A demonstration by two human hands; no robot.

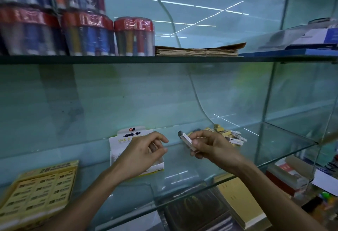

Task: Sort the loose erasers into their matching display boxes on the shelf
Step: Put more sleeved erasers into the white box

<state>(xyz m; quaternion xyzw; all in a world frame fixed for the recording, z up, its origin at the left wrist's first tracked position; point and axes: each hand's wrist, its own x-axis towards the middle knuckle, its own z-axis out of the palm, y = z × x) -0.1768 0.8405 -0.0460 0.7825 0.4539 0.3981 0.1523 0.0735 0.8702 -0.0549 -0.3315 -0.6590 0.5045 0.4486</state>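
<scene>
My right hand (212, 146) pinches a white-sleeved eraser (186, 139) with a grey tip, held above the glass shelf (274, 135). My left hand (144, 150) hovers over a white display box (120, 150) with a pen logo, fingers loosely curled and holding nothing. A pile of loose erasers (230, 135), yellow and white, lies on the shelf behind my right hand. A yellow display box (38, 190) filled with rows of yellow erasers sits at the shelf's front left.
The upper shelf carries wrapped tubs of pens (87, 33) and a stack of brown paper (197, 50). Below the glass are notebooks (241, 203) and other stationery boxes (287, 176).
</scene>
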